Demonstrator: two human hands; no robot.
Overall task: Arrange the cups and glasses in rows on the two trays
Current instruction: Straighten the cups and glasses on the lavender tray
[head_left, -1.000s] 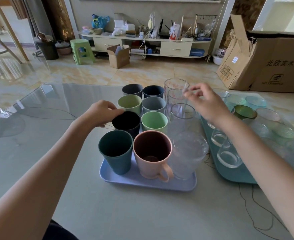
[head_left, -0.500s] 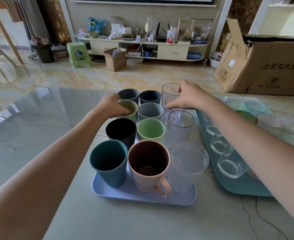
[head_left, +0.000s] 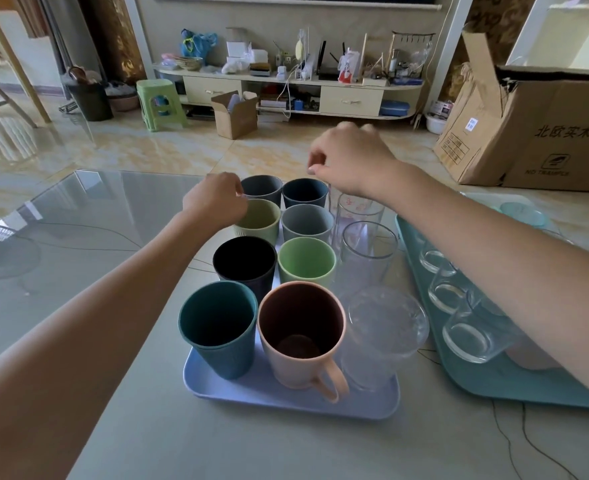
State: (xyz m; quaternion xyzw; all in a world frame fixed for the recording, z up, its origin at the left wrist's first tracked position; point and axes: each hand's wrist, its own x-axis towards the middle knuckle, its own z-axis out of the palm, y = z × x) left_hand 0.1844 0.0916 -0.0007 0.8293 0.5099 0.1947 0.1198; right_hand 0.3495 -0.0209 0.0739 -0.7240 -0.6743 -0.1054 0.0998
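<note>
Two hands are noted above the far end of the lilac tray (head_left: 286, 403), which rests on the worktop (head_left: 119, 258). The left hand (head_left: 215, 202) is seen curled at the near-left rim of the pale olive cup (head_left: 260, 220), second from the far end of the left row; whether the rim is actually pinched cannot be told. The right hand (head_left: 350, 159) is held above the far tall glass (head_left: 358, 211), fingers curled together and apparently clamped on nothing. Cups and glasses stand upright, long axes vertical, in three rows. The olive cup lies directly under the left grip, so that hand is judged nearer. Further glasses are observed on the teal tray (head_left: 514, 389).
</note>
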